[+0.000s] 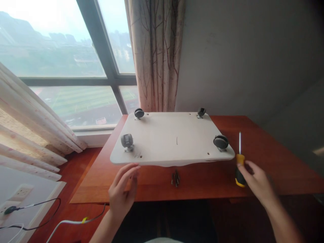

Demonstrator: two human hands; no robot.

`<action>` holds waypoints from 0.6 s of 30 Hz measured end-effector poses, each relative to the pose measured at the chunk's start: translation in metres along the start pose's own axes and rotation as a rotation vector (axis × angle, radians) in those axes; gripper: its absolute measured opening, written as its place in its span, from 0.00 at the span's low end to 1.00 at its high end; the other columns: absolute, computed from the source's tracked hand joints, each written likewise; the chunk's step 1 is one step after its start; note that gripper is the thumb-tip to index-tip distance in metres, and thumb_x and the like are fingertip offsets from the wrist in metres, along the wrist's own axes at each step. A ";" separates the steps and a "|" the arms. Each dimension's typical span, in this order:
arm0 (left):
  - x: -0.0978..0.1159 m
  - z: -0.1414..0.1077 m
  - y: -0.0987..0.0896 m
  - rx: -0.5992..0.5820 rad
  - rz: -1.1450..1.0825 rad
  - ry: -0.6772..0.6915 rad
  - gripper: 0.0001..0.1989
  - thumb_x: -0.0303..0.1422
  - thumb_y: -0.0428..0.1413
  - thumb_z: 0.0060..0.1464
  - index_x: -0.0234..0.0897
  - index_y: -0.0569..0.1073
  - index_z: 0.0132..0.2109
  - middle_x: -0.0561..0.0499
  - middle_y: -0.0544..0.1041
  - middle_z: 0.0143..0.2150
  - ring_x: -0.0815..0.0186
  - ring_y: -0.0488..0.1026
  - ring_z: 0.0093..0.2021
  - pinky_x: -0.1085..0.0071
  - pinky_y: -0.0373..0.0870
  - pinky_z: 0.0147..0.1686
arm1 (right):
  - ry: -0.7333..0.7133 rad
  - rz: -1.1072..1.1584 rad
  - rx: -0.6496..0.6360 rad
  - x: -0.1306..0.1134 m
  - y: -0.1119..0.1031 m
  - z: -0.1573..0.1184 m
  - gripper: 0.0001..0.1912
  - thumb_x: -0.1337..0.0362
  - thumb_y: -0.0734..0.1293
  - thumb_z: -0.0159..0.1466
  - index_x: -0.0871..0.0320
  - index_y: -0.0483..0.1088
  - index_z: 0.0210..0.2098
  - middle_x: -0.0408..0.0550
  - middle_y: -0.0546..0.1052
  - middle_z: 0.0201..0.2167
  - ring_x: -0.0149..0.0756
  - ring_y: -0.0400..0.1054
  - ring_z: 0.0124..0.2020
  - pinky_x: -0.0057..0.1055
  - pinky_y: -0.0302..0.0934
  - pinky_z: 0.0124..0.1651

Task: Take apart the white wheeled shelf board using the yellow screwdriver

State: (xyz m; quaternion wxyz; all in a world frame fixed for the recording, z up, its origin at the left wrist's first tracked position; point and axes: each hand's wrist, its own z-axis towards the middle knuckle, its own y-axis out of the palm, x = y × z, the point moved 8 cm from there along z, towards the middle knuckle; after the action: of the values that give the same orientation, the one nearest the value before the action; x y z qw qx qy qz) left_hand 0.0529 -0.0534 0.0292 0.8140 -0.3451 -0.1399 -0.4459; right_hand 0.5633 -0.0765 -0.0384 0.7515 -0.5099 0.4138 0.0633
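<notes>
A white board (167, 135) lies on the reddish wooden table (265, 158), with a grey caster wheel near each corner, such as the front right one (220, 142). My left hand (124, 189) is raised just in front of the board's front left edge, fingers curved and apart, holding nothing. At the right, my right hand (255, 179) has its thumb and fingers on the handle of a yellow and black screwdriver (240, 172), whose shaft points away from me. Several screws (176, 178) lie in a small pile in front of the board.
Behind the table hang a patterned curtain (159, 57) and a grey wall (240, 60). A window (76, 60) is at the left. White and black cables (67, 221) run at the lower left, near a wall socket (22, 193).
</notes>
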 end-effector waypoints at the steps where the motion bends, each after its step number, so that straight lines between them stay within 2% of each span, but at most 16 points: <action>1: -0.007 -0.002 -0.011 0.051 0.003 -0.032 0.15 0.22 0.56 0.61 0.43 0.76 0.51 0.47 0.78 0.49 0.63 0.79 0.41 0.67 0.80 0.38 | -0.030 -0.073 -0.032 0.007 0.007 0.006 0.25 0.41 0.65 0.59 0.56 0.77 0.40 0.57 0.83 0.38 0.56 0.78 0.41 0.43 0.71 0.42; 4: -0.025 -0.008 -0.037 0.180 0.035 -0.131 0.09 0.25 0.58 0.61 0.41 0.77 0.46 0.49 0.76 0.44 0.66 0.76 0.34 0.67 0.76 0.32 | -0.117 -0.233 -0.123 0.014 0.030 0.014 0.25 0.42 0.62 0.60 0.56 0.77 0.39 0.60 0.83 0.38 0.61 0.79 0.42 0.47 0.70 0.42; 8: -0.042 -0.007 -0.059 0.296 0.069 -0.256 0.03 0.30 0.58 0.61 0.39 0.76 0.43 0.51 0.74 0.40 0.67 0.72 0.31 0.67 0.71 0.31 | -0.179 -0.356 -0.158 0.003 0.047 0.012 0.23 0.45 0.61 0.62 0.55 0.78 0.41 0.59 0.83 0.39 0.60 0.79 0.41 0.45 0.69 0.39; 12: -0.055 0.000 -0.068 0.373 0.034 -0.387 0.04 0.33 0.59 0.60 0.39 0.75 0.42 0.52 0.73 0.40 0.67 0.71 0.31 0.67 0.69 0.32 | -0.195 -0.409 -0.153 -0.002 0.049 0.015 0.21 0.47 0.62 0.63 0.54 0.77 0.42 0.58 0.83 0.38 0.59 0.79 0.40 0.43 0.68 0.37; 18: -0.084 0.001 -0.068 0.435 -0.110 -0.625 0.07 0.32 0.61 0.57 0.38 0.75 0.43 0.56 0.72 0.31 0.67 0.70 0.30 0.70 0.66 0.31 | -0.170 -0.337 -0.220 -0.001 0.047 0.020 0.22 0.46 0.62 0.62 0.54 0.78 0.44 0.57 0.84 0.39 0.59 0.80 0.40 0.43 0.69 0.38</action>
State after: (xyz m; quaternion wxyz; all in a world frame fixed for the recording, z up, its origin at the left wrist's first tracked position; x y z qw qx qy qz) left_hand -0.0505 -0.0247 0.0147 0.7611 -0.2754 -0.4908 -0.3223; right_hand 0.5496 -0.0383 -0.0688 0.7235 -0.6436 0.2485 0.0245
